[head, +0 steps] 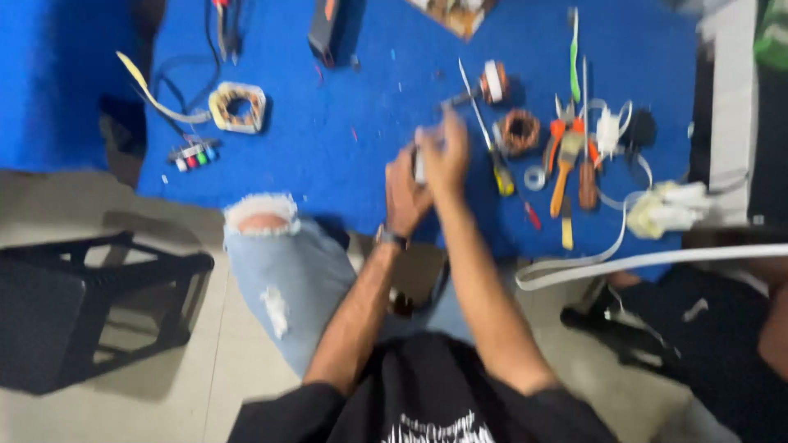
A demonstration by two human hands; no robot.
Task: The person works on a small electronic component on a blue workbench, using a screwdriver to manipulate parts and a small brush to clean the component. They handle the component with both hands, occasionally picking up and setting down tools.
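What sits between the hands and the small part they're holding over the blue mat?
Nothing visible. Both the left hand and the right hand already touch the small pale part, above the blue mat. Motion blur hides the grip.

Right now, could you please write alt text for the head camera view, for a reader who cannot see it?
Both hands, left hand and right hand, meet on a small blurred object over a blue mat. Screwdrivers, a copper coil and a white strap lie to the right; a black stool stands left.

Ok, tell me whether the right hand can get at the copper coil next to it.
Probably yes. The right hand is just left of the copper coil, with only a yellow-handled screwdriver lying between them; but both hands are on a small blurred part.
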